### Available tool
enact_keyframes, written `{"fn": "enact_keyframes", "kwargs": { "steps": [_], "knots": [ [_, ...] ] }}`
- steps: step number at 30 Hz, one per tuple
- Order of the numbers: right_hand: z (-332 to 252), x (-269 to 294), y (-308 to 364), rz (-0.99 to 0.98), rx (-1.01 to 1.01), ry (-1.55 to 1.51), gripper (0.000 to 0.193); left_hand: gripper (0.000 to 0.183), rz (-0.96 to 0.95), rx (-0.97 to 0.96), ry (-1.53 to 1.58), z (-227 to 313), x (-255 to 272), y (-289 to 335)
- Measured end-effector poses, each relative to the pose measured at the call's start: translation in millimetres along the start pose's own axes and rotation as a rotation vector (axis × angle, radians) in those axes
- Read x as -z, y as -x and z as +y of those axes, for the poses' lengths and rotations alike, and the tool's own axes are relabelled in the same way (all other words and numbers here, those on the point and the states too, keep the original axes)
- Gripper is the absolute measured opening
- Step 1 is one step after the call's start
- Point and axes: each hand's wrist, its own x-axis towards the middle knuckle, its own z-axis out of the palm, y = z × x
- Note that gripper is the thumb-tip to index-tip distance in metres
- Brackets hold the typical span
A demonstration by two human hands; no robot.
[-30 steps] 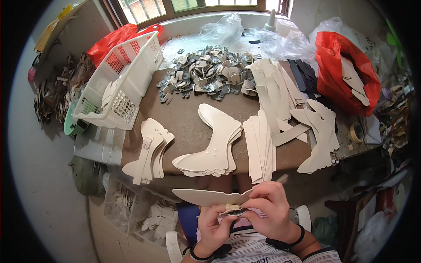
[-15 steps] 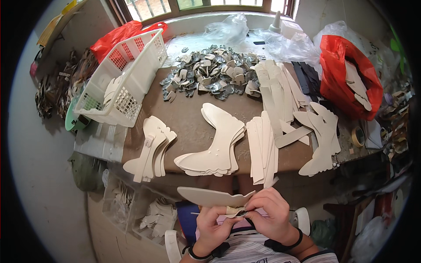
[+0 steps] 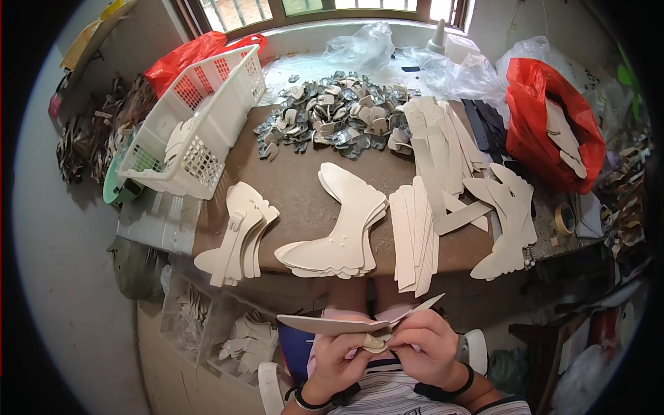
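Above my lap, both hands hold one cream, leather-like cut piece with a curved outline. My left hand is closed, thumb and fingers pinching it near a small tan tab at its near edge. My right hand pinches the same spot from the other side, fingertips meeting at the tab. A pointed strip end sticks up beyond the right fingers. How the tab joins the piece is hidden by my fingers. On the table ahead lie stacks of boot-shaped cream pieces and straight cream strips.
A pile of metal buckles with cream tabs covers the table's back middle. A white plastic basket stands left, a red bag right. More cut pieces lie front left, others front right. Crates sit below, left.
The held piece has tilted flatter and dropped slightly, with its strip end now showing further past my right fingers. Both hands keep their pinch at the tab.
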Motion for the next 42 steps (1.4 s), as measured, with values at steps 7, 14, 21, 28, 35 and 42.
{"fn": "enact_keyframes", "kwargs": {
  "steps": [7, 14, 21, 28, 35, 42],
  "knots": [
    [-2, 5, 0, -0.003, 0.09, 0.004, 0.025, 0.021, -0.031, 0.005, -0.013, 1, 2, 3],
    [6, 11, 4, -0.098, 0.193, -0.055, 0.026, 0.034, -0.131, -0.142, -0.096, 8, 10, -8],
    [3, 7, 6, -0.012, 0.109, -0.049, 0.027, 0.032, -0.154, -0.207, -0.154, 10, 11, -1],
    [7, 10, 2, -0.056, 0.173, -0.029, 0.027, 0.038, -0.115, -0.242, -0.133, 4, 8, -5],
    [6, 4, 3, -0.144, -0.051, -0.092, 0.023, 0.035, -0.139, -0.109, -0.176, 10, 18, -9],
    [2, 16, 6, -0.161, -0.543, -0.801, 0.026, 0.057, -0.045, 0.279, -0.055, -11, 16, 4]
  ]
}}
